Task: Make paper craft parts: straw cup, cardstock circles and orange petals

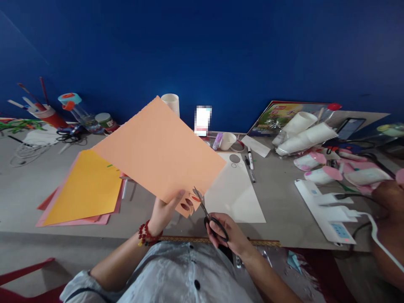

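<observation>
A large sheet of orange paper (158,147) is tilted above the table, with my left hand (166,210) closed on its lower edge. Leaf-shaped holes and drawn outlines show at the sheet's near corner. My right hand (225,231) grips black-handled scissors (206,212), fingers through the loops. The blades are at the paper, beside the cut-out shapes, and appear slightly apart. Beneath the orange sheet, partly covered, a white sheet (235,198) lies flat with a dark oval and small circles near its top.
Yellow paper (85,189) lies on pink sheets at left. A power strip (325,210) with cables sits at right, near another person's arm (386,235). Paper cups (306,139), pens (250,158) and a blurred bright screen (203,120) stand or lie toward the blue wall.
</observation>
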Demonstrator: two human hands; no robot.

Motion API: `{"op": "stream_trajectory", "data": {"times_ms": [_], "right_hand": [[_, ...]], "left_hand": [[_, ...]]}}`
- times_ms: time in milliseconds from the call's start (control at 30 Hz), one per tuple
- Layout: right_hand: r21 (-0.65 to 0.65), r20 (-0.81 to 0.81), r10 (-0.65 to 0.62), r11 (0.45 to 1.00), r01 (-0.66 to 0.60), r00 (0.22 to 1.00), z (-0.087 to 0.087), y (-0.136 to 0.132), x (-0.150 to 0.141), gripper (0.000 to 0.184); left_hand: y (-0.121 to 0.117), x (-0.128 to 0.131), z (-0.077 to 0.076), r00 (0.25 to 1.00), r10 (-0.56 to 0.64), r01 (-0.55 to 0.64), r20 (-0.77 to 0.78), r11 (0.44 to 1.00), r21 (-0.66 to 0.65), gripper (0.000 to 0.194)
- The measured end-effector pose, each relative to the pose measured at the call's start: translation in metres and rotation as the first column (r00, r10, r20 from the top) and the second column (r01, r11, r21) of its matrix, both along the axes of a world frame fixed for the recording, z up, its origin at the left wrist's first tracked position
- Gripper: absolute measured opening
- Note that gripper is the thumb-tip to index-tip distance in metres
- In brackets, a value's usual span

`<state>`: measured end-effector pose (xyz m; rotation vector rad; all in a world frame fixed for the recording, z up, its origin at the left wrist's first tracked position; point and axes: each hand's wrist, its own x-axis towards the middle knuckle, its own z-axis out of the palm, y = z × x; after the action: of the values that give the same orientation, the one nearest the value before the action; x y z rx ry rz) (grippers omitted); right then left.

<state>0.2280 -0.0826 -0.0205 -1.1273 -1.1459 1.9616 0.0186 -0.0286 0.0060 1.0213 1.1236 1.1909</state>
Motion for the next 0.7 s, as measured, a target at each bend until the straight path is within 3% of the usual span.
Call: {"op": "stream_trajectory", "data": {"times_ms": [400, 700], "right_hand": [[0.016, -0.01, 0.01, 1.0, -0.01, 1.0, 0.0019, 0.0002, 0.0011, 0.056], [0.024, 0.011, -0.009, 1.0, 0.009, 1.0, 0.0042, 0.0014, 0.0002, 0.057]], "left_hand": [[-0.0002, -0.0008, 0.004, 0.998, 0.045, -0.045, -0.048, 0.999, 0.01, 0.032], [0.0009, -0.0014, 0.0035, 0.999, 0.015, -0.015, -0.043, 1.0, -0.004, 0.031]]}}
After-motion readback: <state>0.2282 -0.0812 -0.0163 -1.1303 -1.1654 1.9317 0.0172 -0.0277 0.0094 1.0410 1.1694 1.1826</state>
